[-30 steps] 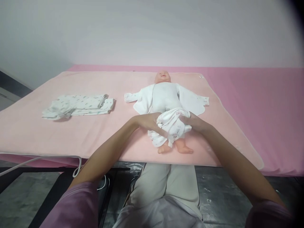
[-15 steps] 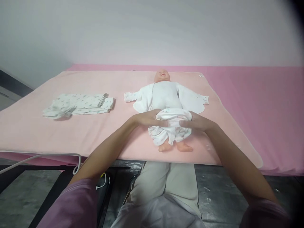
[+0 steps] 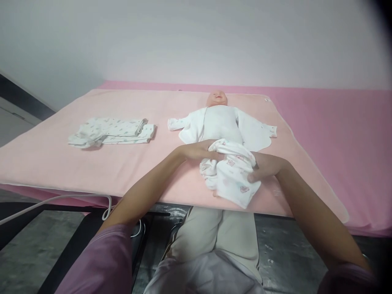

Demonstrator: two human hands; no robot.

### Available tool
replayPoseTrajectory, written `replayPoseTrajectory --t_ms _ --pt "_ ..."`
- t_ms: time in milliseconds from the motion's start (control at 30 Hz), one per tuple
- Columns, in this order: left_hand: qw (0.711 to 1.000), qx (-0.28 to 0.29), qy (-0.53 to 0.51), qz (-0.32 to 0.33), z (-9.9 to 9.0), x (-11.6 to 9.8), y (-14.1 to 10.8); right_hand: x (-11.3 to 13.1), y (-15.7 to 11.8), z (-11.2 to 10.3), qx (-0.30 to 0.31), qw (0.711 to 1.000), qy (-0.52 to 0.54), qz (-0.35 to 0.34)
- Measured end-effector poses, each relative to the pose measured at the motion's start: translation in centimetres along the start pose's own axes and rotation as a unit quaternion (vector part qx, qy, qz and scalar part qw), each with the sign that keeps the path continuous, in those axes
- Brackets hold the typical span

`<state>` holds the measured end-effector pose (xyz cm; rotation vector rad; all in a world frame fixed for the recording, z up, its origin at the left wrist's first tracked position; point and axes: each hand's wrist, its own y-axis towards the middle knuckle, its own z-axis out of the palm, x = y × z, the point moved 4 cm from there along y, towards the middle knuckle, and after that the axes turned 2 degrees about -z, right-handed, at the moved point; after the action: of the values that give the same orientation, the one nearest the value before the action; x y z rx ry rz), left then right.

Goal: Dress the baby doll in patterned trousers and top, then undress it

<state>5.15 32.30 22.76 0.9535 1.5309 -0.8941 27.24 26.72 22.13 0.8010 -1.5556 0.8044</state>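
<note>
Just below the frame's centre, the left hand [image 3: 204,150] and right hand [image 3: 267,165] gripped a white, pink-printed cloth garment [image 3: 234,173] over a pinkish plastic doll's [image 3: 218,98] legs; even gathering seemed best.

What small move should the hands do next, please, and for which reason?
I would suggest that the left hand gently draw its side of the patterned cloth down over the doll: that side looks bunched up, while the side at the right hand lies spread flatter, nearer the table edge.
</note>
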Motion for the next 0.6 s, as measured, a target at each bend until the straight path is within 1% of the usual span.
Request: replayPoseTrajectory --t_ms 33,100,133,167,200,233,267,300,367,433,467,500,600 --pt "1.000 0.017 0.001 -0.007 0.2 0.1 0.0 0.0 0.1 -0.1 -0.013 1.000 -0.001 -0.016" --pt "0.998 0.055 0.011 -0.024 0.5 0.2 0.0 -0.3 0.4 -0.5 -0.094 0.994 0.002 -0.047" --pt "0.997 0.065 0.019 -0.033 0.6 0.2 -0.1 -0.6 0.5 -0.7 -0.137 0.989 0.004 -0.053" --pt "0.997 0.065 0.028 -0.039 0.6 0.3 -0.1 -0.9 0.6 -0.8 -0.170 0.984 0.007 -0.050" --pt "0.997 0.056 0.035 -0.041 0.5 0.2 -0.1 -1.1 0.7 -0.8 -0.189 0.981 0.009 -0.041" --pt "0.998 0.042 0.039 -0.037 0.3 0.2 -0.1 -1.3 0.7 -0.7 -0.196 0.980 0.009 -0.027" --pt "0.998 0.028 0.038 -0.029 0.2 0.0 -0.2 -1.3 0.6 -0.7 -0.191 0.981 0.008 -0.015" --pt "0.999 0.019 0.034 -0.016 0.1 -0.1 -0.2 -1.3 0.5 -0.6 -0.170 0.985 0.004 -0.007" --pt "0.999 0.014 0.028 0.007 0.0 -0.3 -0.3 -0.8 0.2 -0.4 -0.088 0.996 -0.010 -0.008" --pt "0.999 0.013 0.031 0.018 0.1 -0.5 -0.2 -0.5 0.0 -0.1 -0.001 1.000 -0.021 -0.021" --pt "0.999 0.011 0.036 0.017 0.2 -0.5 -0.2 -0.4 0.0 -0.1 0.020 0.999 -0.021 -0.031" --pt "0.999 0.010 0.039 0.012 0.3 -0.5 -0.1 -0.4 0.0 -0.2 0.019 0.999 -0.016 -0.045" --pt "0.999 0.027 0.033 -0.005 0.7 -0.4 0.1 -0.9 0.1 -0.8 -0.054 0.994 0.023 -0.092"
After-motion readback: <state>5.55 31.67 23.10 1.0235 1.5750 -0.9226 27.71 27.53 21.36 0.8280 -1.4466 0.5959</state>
